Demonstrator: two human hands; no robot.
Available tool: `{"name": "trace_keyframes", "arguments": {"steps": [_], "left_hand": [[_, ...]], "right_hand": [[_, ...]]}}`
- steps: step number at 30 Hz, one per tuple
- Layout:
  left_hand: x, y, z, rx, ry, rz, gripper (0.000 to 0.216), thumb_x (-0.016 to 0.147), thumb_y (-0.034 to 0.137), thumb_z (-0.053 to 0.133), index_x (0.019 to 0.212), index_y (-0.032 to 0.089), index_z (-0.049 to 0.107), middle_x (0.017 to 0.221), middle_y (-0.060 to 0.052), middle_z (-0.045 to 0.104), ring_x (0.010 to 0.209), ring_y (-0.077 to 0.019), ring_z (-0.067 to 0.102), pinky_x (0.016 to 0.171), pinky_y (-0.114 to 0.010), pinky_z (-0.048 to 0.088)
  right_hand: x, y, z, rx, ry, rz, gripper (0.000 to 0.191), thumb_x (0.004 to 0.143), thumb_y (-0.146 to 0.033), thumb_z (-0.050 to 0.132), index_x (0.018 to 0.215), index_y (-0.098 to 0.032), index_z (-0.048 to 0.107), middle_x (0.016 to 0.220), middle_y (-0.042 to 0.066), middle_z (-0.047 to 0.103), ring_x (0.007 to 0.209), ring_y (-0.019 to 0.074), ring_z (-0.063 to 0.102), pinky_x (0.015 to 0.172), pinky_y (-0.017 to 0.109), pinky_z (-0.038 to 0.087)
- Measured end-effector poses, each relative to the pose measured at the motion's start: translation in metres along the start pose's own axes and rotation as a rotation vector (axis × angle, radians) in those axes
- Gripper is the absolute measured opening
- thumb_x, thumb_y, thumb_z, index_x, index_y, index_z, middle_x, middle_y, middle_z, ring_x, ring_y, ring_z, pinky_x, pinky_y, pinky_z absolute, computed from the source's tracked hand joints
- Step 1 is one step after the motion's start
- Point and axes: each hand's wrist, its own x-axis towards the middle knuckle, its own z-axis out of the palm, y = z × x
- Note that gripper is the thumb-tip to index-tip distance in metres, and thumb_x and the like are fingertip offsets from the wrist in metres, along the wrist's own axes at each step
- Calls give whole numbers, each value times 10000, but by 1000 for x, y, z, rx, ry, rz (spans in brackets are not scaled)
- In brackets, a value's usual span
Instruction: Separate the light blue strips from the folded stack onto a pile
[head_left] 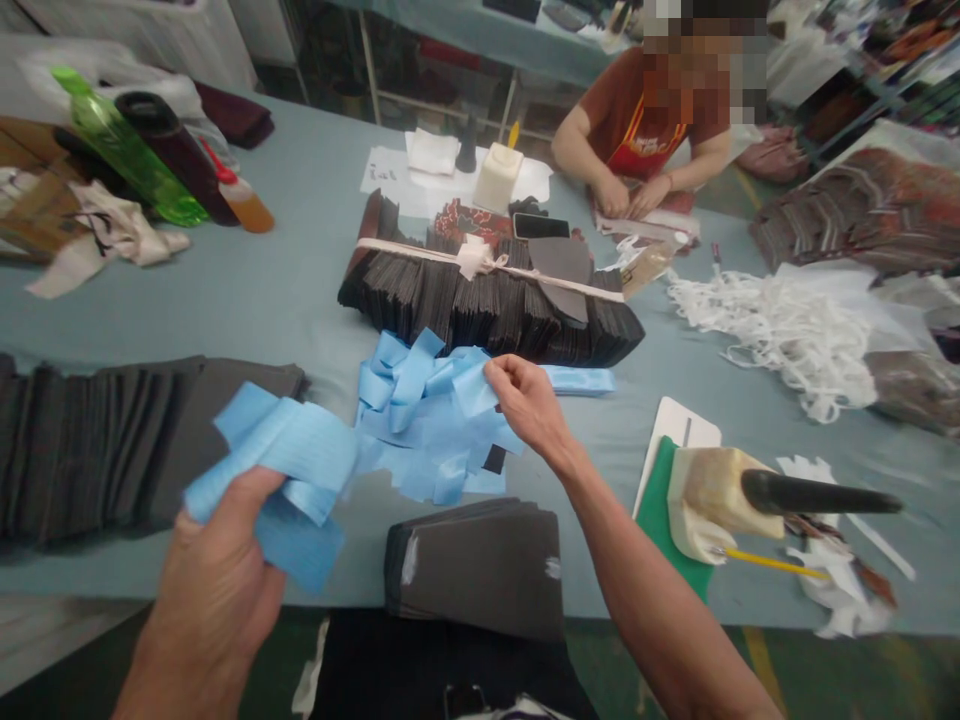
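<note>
My left hand [217,590] is closed round a bunch of light blue fabric strips [277,460] held above the table's near edge. My right hand [529,400] pinches one blue strip at the top of a loose pile of blue strips [427,420] lying on the grey-blue table [300,270]. Just behind the pile lies a long bundle of black pieces [487,300] tied with a pale ribbon. A small stack of dark grey pieces [480,565] sits at the near edge between my arms.
A row of dark grey pieces [97,440] lies at the left. A green bottle [127,150] and a dark bottle stand far left. At the right are a glue pot with a black-handled brush [750,495] and white elastic cords [780,330]. Across the table another person [652,140] works.
</note>
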Motion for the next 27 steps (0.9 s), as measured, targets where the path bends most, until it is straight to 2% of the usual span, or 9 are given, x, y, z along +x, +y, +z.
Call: {"name": "trace_keyframes", "arguments": {"steps": [4, 9, 12, 14, 16, 19, 22, 24, 27], "left_hand": [[-16, -15, 16, -48, -47, -88, 422, 382, 200, 975, 657, 256, 660, 553, 93, 680, 623, -219, 739, 582, -266, 634], [-22, -28, 21, -103, -141, -231, 369, 476, 208, 950, 751, 254, 709, 643, 39, 745, 883, -353, 827, 682, -358, 689], [-19, -28, 24, -138, -98, -342, 322, 508, 237, 911, 759, 242, 710, 674, 3, 755, 932, -386, 820, 665, -391, 696], [-18, -26, 26, -128, -88, -412, 288, 528, 234, 879, 761, 239, 711, 636, -5, 726, 929, -396, 816, 645, -402, 692], [-19, -26, 27, -103, -106, -425, 288, 528, 239, 880, 751, 245, 698, 631, -8, 726, 912, -391, 814, 631, -399, 684], [-19, -31, 23, -54, -157, -294, 327, 517, 242, 937, 694, 253, 662, 644, 25, 736, 865, -338, 811, 627, -339, 661], [-19, -38, 16, 43, -188, -103, 333, 552, 253, 977, 634, 251, 654, 602, 62, 702, 834, -263, 808, 667, -248, 636], [-22, -39, 14, 85, -204, -119, 287, 579, 250, 979, 723, 248, 731, 686, 49, 773, 866, -264, 822, 738, -260, 655], [-30, -37, 16, 84, -226, -274, 349, 616, 264, 970, 926, 217, 816, 853, -25, 863, 932, -335, 841, 788, -362, 688]], "right_hand": [[-17, -24, 0, -18, -59, -1, 285, 995, -395, 700, 1199, -203, 755, 938, 46, 788, 812, 217, 700, 780, 345, 507], [-64, -55, -1, 24, -453, 77, 403, 941, -550, 808, 1183, -229, 795, 1129, 67, 818, 1002, 255, 734, 862, 376, 532], [-79, -57, 7, 113, -528, 148, 642, 810, -566, 935, 1329, -242, 739, 1308, 87, 772, 1162, 279, 704, 965, 402, 531], [-80, -50, 15, 263, -581, 208, 746, 771, -570, 964, 1377, -233, 689, 1227, 71, 770, 1115, 254, 704, 956, 388, 538], [-79, -41, 21, 419, -663, 275, 753, 725, -571, 995, 1310, -217, 679, 988, 3, 749, 904, 192, 684, 820, 323, 531], [-76, -35, 24, 544, -754, 368, 586, 671, -619, 1011, 888, -203, 662, 670, -79, 571, 599, 103, 464, 562, 239, 350], [-71, -48, 17, 740, -697, 401, 610, 720, -730, 939, 742, -210, 622, 669, -35, 600, 592, 108, 483, 543, 231, 364], [-64, -61, 10, 943, -612, 338, 632, 761, -831, 839, 929, -232, 725, 958, 42, 766, 798, 187, 672, 652, 268, 517], [-56, -73, 4, 965, -447, 205, 672, 842, -862, 711, 1197, -291, 723, 1399, 84, 744, 1117, 269, 725, 799, 340, 606]]}}
